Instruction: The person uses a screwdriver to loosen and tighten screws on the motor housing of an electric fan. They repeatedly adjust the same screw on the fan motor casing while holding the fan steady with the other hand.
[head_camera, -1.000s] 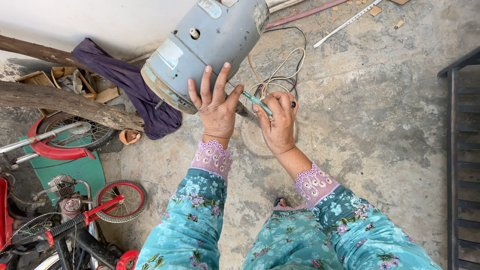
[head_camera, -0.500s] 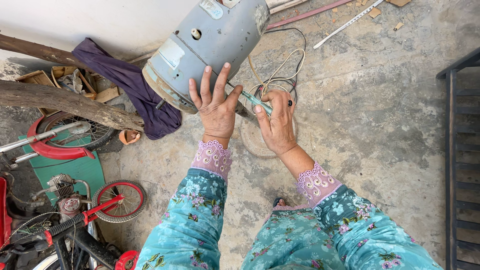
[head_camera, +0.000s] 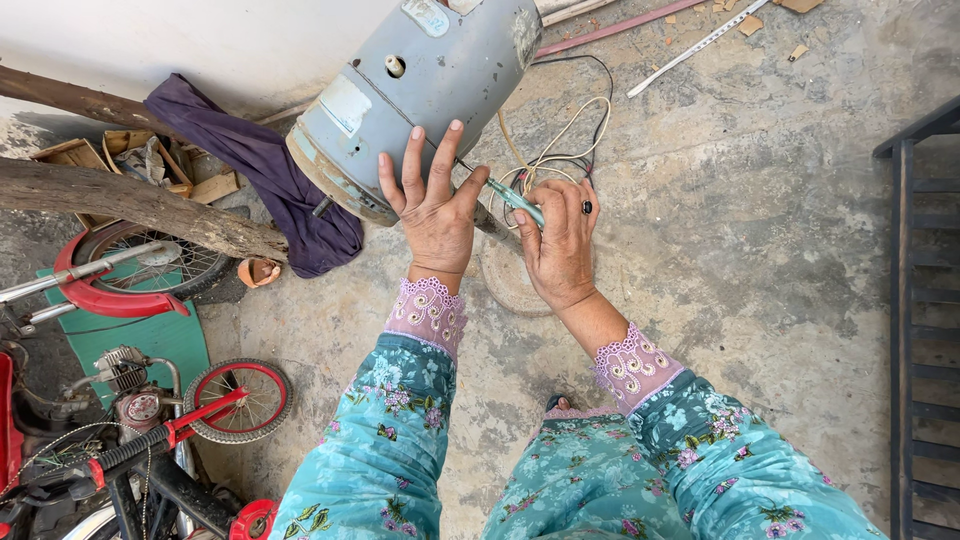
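Barely anything has shifted since the earlier frames: the left hand (head_camera: 437, 205) sits in the same spot, and the right hand (head_camera: 560, 245) has maybe nudged its tool a hair closer to the casing.

That left hand is spread flat, fingers fanned, palm pressed on the lower rim of the grey cylindrical housing (head_camera: 420, 95), which lies tilted on the concrete floor (head_camera: 760, 250). My read is it's bracing the drum so it doesn't roll while the other hand works. The right hand is curled shut around a teal-handled screwdriver (head_camera: 516, 200), with the shaft angled up-left toward the housing's edge, just beside the left thumb.

The housing looks like painted sheet metal, dull and scuffed, with a round hole and a pale label patch. A tangle of thin wires (head_camera: 560, 150) lies right behind the hands. A purple cloth (head_camera: 270, 165) droops off to the left by a rough log (head_camera: 130, 205), and a red kids' bike wheel (head_camera: 238, 400) sits lower left.
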